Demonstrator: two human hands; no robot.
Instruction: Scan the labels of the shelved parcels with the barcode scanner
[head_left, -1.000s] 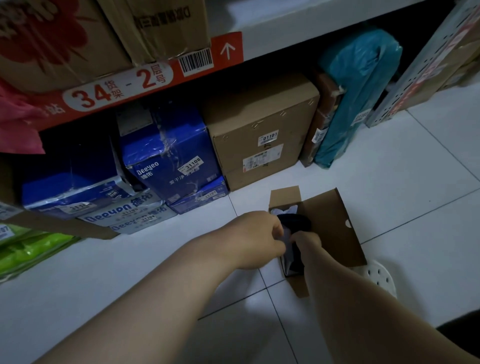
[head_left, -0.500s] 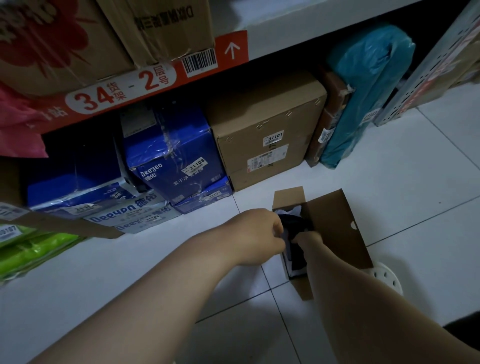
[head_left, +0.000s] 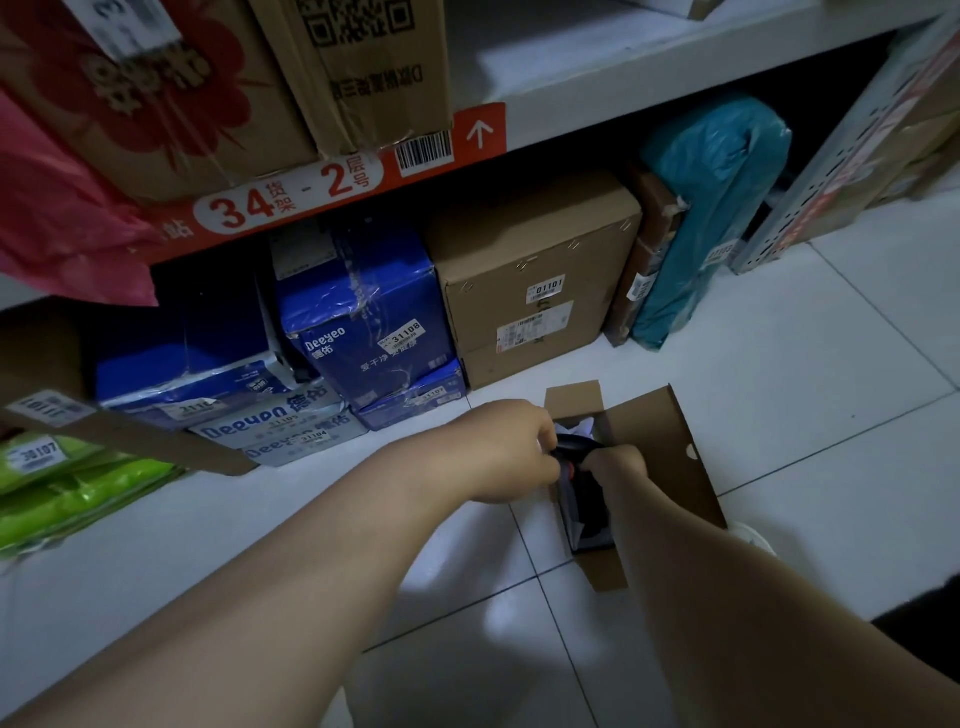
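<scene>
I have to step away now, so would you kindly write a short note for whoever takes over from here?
Left hand and right hand: both grip the dark handheld barcode scanner inside the small open cardboard box on the white tiled floor.
Parcels under the shelf: blue Deeyeo carton, large brown cardboard box, teal plastic-wrapped parcel.
Done: scanner reached.
Left: lift it out and scan each label; no scan visible.

White tiled floor (head_left: 779, 395) carried blue cartons (head_left: 363, 322), brown carton (head_left: 535, 270), teal parcel (head_left: 706, 218), open cardboard box (head_left: 660, 441).
</scene>
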